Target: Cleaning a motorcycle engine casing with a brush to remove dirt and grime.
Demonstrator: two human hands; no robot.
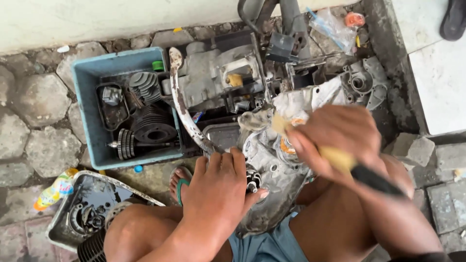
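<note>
At far left, a colourful plastic bottle [54, 190] lay on the paving stones beside a shallow grey tray [57, 218] that held dark liquid and small round metal parts. Above it stood a blue plastic tub [85, 77] containing a black finned cylinder [151, 125], a grey finned head [144, 85] and a gear shaft [133, 144] laid along its near wall. A bent, rusted white metal bar [180, 104] ran from the tub's upper right corner down toward the centre of the view. Behind it, a second grey engine casting [208, 77] rested on the ground.

A foot in a green sandal [180, 183] showed between the tub and the person's knee. The left hand [216, 191] lay palm down, fingers spread, pressed flat on the near edge of a dirty grey engine crankcase [272, 179]; it steadied rather than gripped. The crankcase sat between the person's knees, in front of blue shorts [264, 245], its upper part blurred.

The right hand [340, 138] was clenched around a brush [340, 160] with a pale yellow handle and a black end pointing lower right; the bristle end, blurred, met the top of the crankcase. At upper right lay a grey cover plate [364, 82], a clear plastic bag [335, 26] and a white tiled step [439, 73].
</note>
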